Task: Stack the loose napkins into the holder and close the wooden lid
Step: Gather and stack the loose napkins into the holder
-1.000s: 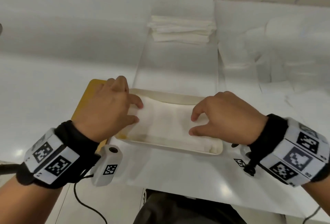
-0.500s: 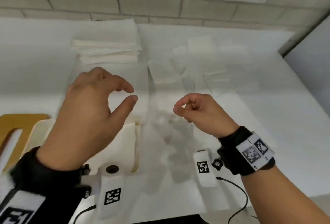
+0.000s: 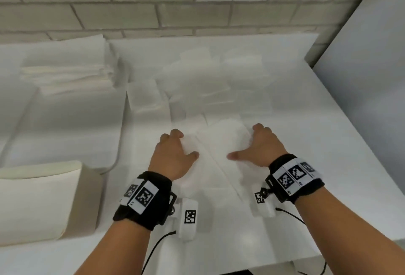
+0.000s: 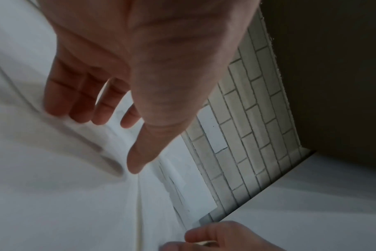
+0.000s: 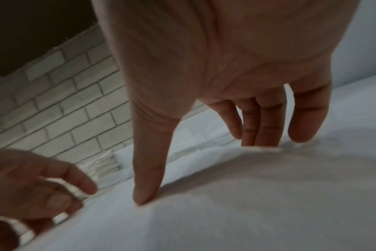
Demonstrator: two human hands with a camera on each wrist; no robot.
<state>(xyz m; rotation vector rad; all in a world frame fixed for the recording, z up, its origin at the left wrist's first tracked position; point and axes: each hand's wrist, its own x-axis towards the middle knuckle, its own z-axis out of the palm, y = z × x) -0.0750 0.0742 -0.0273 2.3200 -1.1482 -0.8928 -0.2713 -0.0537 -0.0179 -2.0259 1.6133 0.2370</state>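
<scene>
Gone from over the holder (image 3: 43,198) a second ago, where a napkin was being pressed flat; now moved right to the scattered loose napkins (image 3: 208,90) on the white surface (image 3: 317,165), with the holder left at the near left edge of the head view. Probably means one sheet is already seated and the next pickup has begun, so plenty of the task remains; no wooden lid visible now. Left hand (image 3: 173,154) and right hand (image 3: 260,145) both lowered palm-down on either side of the nearest napkin (image 3: 221,141), thumbs pointing inward toward each other, fingers spread and only loosely bent. Neither closed on anything yet: relaxed and unclenched, fingertips (image 5: 266,135) touching the napkin's far edge in the right wrist view, left fingertips (image 4: 79,110) at or just above the sheet, contact blurred. Folded napkin stack (image 3: 68,73) sitting further back on the left, near the brick wall (image 3: 131,12).
</scene>
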